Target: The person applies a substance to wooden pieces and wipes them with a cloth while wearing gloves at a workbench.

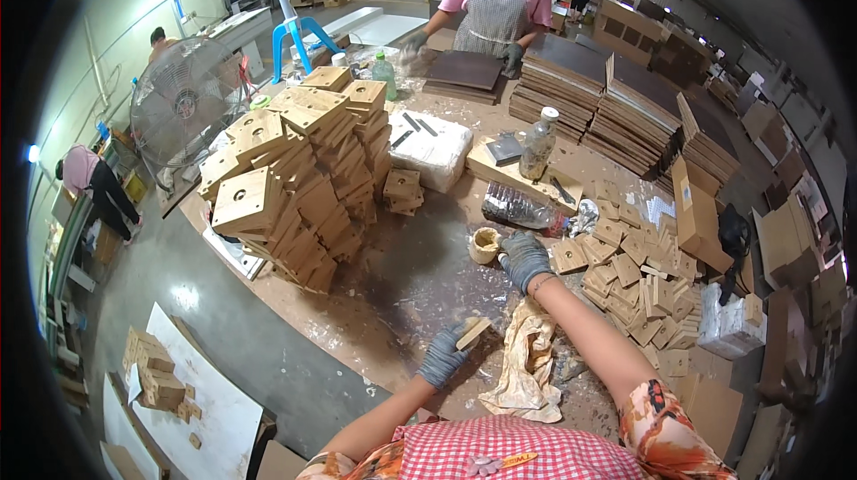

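My left hand (444, 358), in a grey glove, grips a small pale wooden block (473, 332) over the near side of the table. In a matching glove, my right hand (527, 262) is up against a small round tub (485, 246) with beige paste round its rim. Its fingers are curled, and what they hold, if anything, is hidden. A stained, crumpled cloth (525, 360) lies between my forearms. Many loose wooden blocks (628, 268) are heaped right of my right hand.
Tall stacks of drilled wooden blocks (281, 186) stand at the left. A clear plastic bottle (525, 209) lies beyond the tub, near an upright bottle (538, 145). Dark panels (558, 78) are piled at the back, beside a co-worker (493, 7). A large fan (183, 105) stands far left.
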### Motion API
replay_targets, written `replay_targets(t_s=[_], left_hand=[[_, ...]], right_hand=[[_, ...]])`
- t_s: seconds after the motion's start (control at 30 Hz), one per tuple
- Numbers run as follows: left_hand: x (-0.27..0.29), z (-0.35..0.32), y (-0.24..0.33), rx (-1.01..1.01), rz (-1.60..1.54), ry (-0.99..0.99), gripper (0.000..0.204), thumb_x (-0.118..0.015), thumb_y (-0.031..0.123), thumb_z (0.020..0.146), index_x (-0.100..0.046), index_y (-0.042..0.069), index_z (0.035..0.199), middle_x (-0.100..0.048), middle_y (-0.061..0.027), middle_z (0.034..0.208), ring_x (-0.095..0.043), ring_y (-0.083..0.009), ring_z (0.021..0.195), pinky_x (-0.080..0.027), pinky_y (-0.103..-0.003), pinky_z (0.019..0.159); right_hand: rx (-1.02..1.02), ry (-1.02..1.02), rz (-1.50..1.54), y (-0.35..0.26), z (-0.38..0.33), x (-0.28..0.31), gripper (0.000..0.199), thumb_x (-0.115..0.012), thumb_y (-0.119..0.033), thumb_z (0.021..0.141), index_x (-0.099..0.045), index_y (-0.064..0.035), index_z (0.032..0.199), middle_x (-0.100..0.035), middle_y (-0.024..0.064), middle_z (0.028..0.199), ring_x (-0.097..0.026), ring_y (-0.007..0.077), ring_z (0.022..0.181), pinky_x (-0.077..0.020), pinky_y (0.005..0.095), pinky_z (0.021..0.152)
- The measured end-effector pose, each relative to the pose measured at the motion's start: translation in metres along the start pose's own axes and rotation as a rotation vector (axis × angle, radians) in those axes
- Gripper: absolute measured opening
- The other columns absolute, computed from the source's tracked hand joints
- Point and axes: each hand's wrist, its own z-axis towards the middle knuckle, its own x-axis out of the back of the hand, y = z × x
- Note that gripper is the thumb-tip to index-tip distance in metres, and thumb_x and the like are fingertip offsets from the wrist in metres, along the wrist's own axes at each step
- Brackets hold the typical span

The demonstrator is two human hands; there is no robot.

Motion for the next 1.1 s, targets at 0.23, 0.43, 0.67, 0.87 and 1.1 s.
replay_targets(t_s=[0.23, 0.43, 0.67, 0.87, 1.1], left_hand=[[-0.001, 0.001, 0.000, -0.005, 0.031, -0.061, 0.047, -0.067, 0.017, 0.081, -0.056, 0.009, 0.127, -0.058, -0.0178, 0.119, -0.056, -0.0345, 0.109, -0.045, -0.037, 0.093], [-0.004, -0.004, -0.003, -0.030, 0.097, -0.021, 0.045, -0.067, 0.019, 0.083, -0.057, 0.010, 0.126, -0.060, -0.0170, 0.117, -0.058, -0.0344, 0.104, -0.045, -0.038, 0.092], [-0.004, -0.003, -0.002, -0.045, 0.127, -0.012, 0.046, -0.067, 0.022, 0.083, -0.057, 0.010, 0.126, -0.060, -0.0173, 0.116, -0.058, -0.0357, 0.101, -0.046, -0.038, 0.090], [-0.003, -0.001, -0.001, -0.080, 0.091, -0.004, 0.047, -0.065, 0.019, 0.081, -0.056, 0.009, 0.125, -0.059, -0.0196, 0.112, -0.057, -0.0372, 0.099, -0.046, -0.041, 0.089], [-0.005, -0.004, -0.010, -0.088, 0.067, 0.029, 0.045, -0.067, 0.017, 0.079, -0.058, 0.008, 0.122, -0.060, -0.0197, 0.108, -0.057, -0.0371, 0.098, -0.046, -0.040, 0.088]], right_hand=[[0.001, -0.015, -0.027, -0.001, 0.023, -0.030, 0.021, -0.053, -0.019, 0.086, -0.070, -0.0094, 0.095, -0.064, 0.0172, 0.101, -0.061, 0.0320, 0.096, -0.0496, 0.0418, 0.084], [-0.121, -0.152, -0.019, -0.015, 0.034, -0.022, 0.024, -0.053, -0.017, 0.085, -0.069, -0.0062, 0.099, -0.065, 0.0199, 0.102, -0.064, 0.0333, 0.093, -0.0514, 0.0408, 0.082], [-0.135, -0.104, -0.003, -0.022, 0.018, -0.008, 0.023, -0.053, -0.020, 0.088, -0.069, -0.0118, 0.101, -0.066, 0.0188, 0.099, -0.064, 0.0329, 0.091, -0.0498, 0.0420, 0.083], [-0.114, 0.021, 0.103, -0.012, -0.008, -0.024, 0.019, -0.056, -0.014, 0.083, -0.070, -0.0121, 0.097, -0.062, 0.0175, 0.099, -0.059, 0.0340, 0.096, -0.0496, 0.0418, 0.083], [0.098, 0.085, -0.042, -0.013, -0.037, 0.014, 0.018, -0.060, -0.015, 0.079, -0.067, -0.0122, 0.095, -0.059, 0.0167, 0.093, -0.056, 0.0324, 0.089, -0.0487, 0.0417, 0.079]])
